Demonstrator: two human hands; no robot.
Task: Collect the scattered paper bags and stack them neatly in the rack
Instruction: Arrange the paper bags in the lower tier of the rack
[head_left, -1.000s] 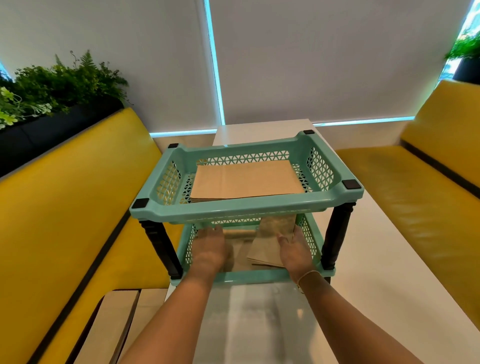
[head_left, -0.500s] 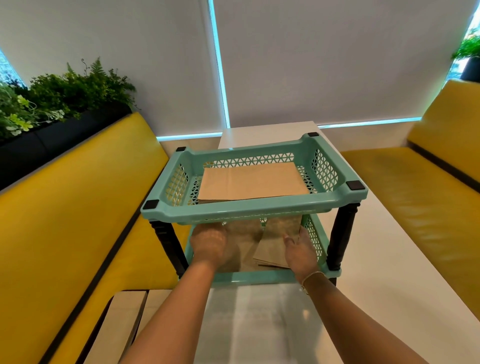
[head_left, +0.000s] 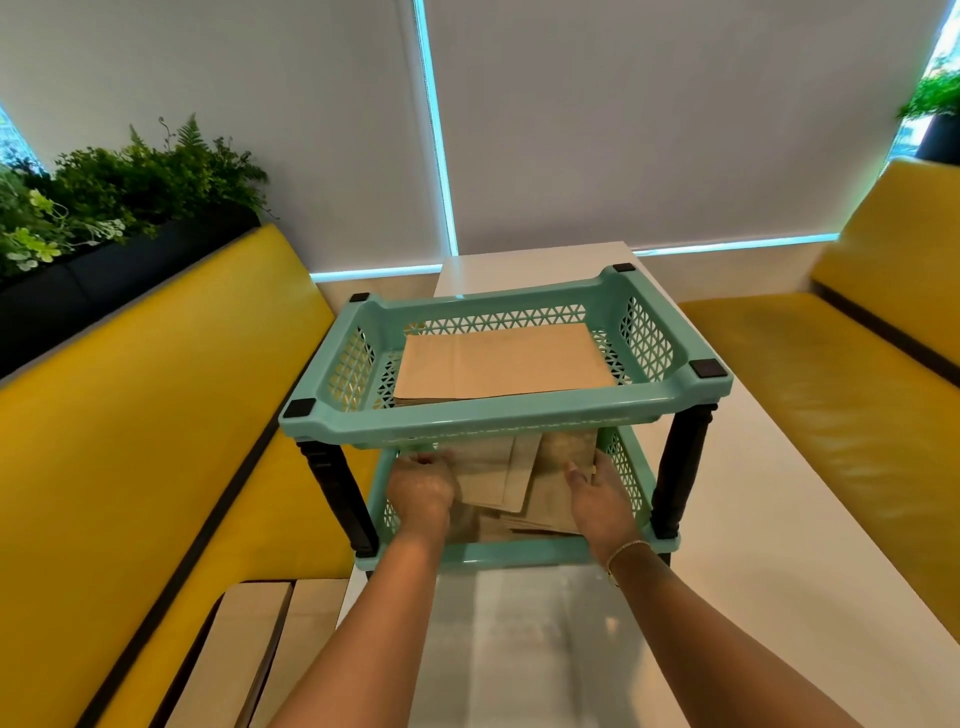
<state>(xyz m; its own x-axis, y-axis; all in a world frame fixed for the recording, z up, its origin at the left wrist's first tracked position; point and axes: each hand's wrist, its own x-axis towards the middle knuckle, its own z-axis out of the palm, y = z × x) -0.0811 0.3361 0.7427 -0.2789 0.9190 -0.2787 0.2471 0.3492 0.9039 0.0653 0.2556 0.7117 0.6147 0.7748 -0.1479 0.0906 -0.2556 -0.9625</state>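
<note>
A two-tier mint green rack (head_left: 519, 415) with black legs stands on the white table (head_left: 753, 519). Flat brown paper bags (head_left: 498, 364) lie stacked in its upper tray. In the lower tray lies an uneven pile of brown paper bags (head_left: 524, 483), some skewed. My left hand (head_left: 421, 488) reaches into the lower tray and rests on the pile's left side. My right hand (head_left: 597, 493) is at the pile's right side, fingers straight against the bags' edge. The upper tray's front rim hides my fingertips and the back of the pile.
Yellow bench seats (head_left: 130, 441) flank the table on both sides. A planter with green ferns (head_left: 119, 192) sits behind the left bench. Flat brown cardboard pieces (head_left: 249, 649) lie at the lower left beside the table. White blinds cover the wall behind.
Both hands have pushed a little deeper into the lower tray, and the skewed bags have slid further in. The camera view has shifted slightly.
</note>
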